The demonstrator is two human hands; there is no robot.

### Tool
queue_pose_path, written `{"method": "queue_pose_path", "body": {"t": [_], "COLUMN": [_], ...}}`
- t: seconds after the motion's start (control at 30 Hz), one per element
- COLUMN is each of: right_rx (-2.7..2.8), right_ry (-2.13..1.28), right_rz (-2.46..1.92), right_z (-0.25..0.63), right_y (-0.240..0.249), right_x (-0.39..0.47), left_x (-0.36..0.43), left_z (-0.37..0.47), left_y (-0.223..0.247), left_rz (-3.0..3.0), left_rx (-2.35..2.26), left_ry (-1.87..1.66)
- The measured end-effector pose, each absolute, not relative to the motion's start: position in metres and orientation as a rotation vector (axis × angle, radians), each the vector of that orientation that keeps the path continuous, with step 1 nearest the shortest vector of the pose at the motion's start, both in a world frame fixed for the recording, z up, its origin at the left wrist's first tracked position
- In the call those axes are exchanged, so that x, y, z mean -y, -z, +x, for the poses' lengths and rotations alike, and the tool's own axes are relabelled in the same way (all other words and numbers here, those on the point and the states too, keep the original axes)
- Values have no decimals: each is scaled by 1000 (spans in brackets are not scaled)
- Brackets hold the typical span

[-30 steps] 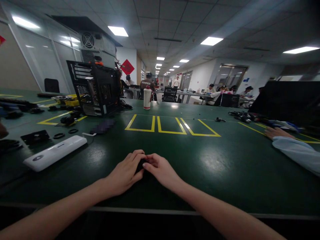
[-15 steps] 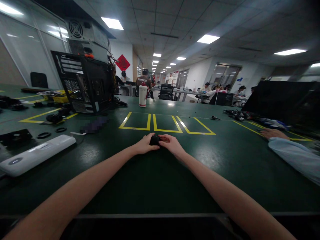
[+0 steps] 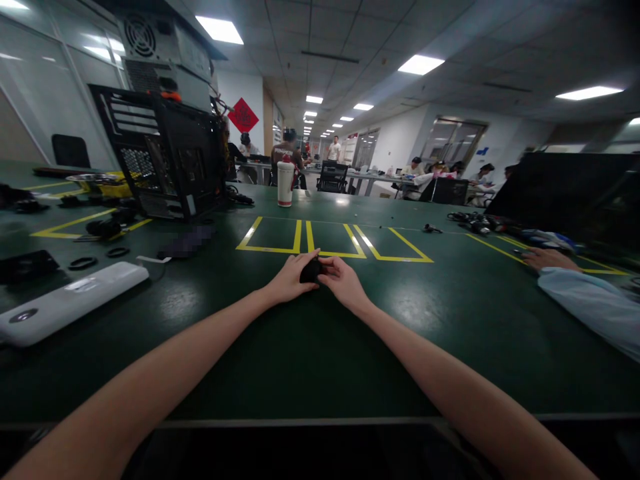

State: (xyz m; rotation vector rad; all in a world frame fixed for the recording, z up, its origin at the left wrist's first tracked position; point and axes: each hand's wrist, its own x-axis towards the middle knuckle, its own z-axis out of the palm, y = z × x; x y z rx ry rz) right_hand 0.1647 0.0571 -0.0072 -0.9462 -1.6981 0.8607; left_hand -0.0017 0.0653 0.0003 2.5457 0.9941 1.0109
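Observation:
A small black rounded object (image 3: 311,271) is held between my two hands above the green tabletop (image 3: 300,360), just in front of the yellow tape outlines (image 3: 330,254). My left hand (image 3: 291,278) wraps round its left side, with the thumb below and fingers above. From the right, my right hand (image 3: 342,280) pinches its edge with the fingertips. The object's exact kind cannot be made out, since the fingers cover part of it.
A white power bank-like case (image 3: 75,300) lies at left near black rings (image 3: 83,263). Behind stand a black computer case (image 3: 165,157) and a white cup (image 3: 285,185). At right, another person's hand (image 3: 550,259) rests by cables (image 3: 470,221) and a dark monitor (image 3: 575,197).
My view has tilted down a little. The fingers of my left hand have spread slightly higher over the black object; both hands still hold it in about the same place.

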Motion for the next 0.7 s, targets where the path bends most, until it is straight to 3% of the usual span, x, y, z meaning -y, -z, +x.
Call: {"method": "queue_pose_path", "body": {"t": [0.7], "right_rx": [1620], "right_ry": [-1091], "right_rz": [-912], "right_z": [170], "right_y": [2], "right_x": [-45], "left_x": [-54], "left_z": [0], "left_y": [0], "left_rz": [2582], "left_rx": [-1001], "left_ry": [-1073]}}
